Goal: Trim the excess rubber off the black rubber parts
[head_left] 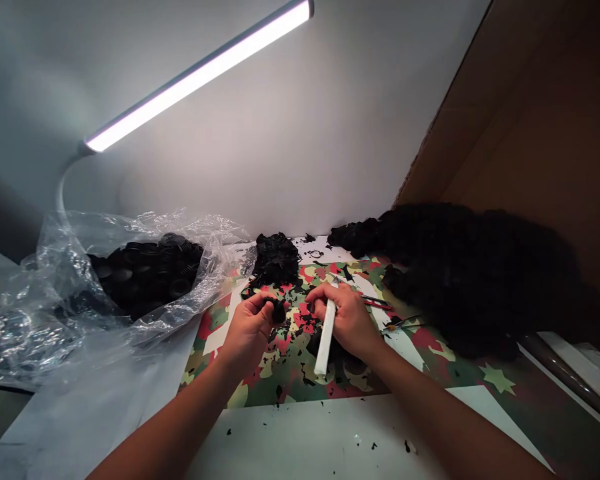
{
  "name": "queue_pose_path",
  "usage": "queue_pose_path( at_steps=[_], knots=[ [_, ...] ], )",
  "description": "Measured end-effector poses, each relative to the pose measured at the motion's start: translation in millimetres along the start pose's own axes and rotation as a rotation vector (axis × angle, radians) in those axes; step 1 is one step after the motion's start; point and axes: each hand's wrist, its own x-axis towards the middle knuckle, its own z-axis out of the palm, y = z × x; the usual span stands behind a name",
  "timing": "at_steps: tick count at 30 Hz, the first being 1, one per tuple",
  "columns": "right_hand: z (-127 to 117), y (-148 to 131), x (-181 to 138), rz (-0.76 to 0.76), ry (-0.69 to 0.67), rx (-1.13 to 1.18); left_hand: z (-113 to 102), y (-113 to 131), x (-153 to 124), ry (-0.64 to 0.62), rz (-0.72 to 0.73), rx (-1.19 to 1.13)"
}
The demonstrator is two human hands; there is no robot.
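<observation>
My left hand is closed, pinching a small round black part just above the camouflage-patterned mat. My right hand is wrapped round a white-handled tool whose handle points down toward me; its tip is near the black part. The two hands are close together at the middle of the mat. Black trimmings lie scattered on the mat under them.
A clear plastic bag holding many black round parts lies at left. A small black pile sits behind my hands, a large black heap at right. Red-handled cutters lie by my right hand. A lit lamp bar hangs overhead; a cardboard wall stands at right.
</observation>
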Motion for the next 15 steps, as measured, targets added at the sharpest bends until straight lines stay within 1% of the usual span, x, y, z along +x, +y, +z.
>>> queue_pose_path(
  at_steps=[3,5,6,8,9,10,11,13,14,15],
  knots=[
    [-1,-2,-1,0.008,0.004,0.047,-2,0,0,-0.041,-0.017,0.036],
    [-1,0,-2,0.024,0.006,0.076,-2,0,-1,-0.103,0.032,0.193],
    [0,3,-2,0.030,0.010,0.076,-1,1,-3,-0.137,0.104,0.331],
    [0,9,-1,0.015,0.022,0.051,1,5,-7,-0.195,0.314,0.657],
    [1,12,0,-0.004,0.026,0.037,3,10,-9,-0.223,0.408,0.784],
    [1,15,0,-0.030,0.023,0.031,6,16,-11,-0.255,0.463,0.858],
    [1,17,1,-0.043,0.016,0.032,7,24,-13,-0.296,0.470,0.887],
    [-1,20,3,-0.014,0.006,0.054,8,47,-14,-0.365,0.431,0.929],
    [-2,21,3,0.014,0.015,0.064,6,60,-14,-0.374,0.430,1.018],
    [-4,22,4,0.042,0.043,0.069,1,75,-14,-0.319,0.481,1.162]
  ],
)
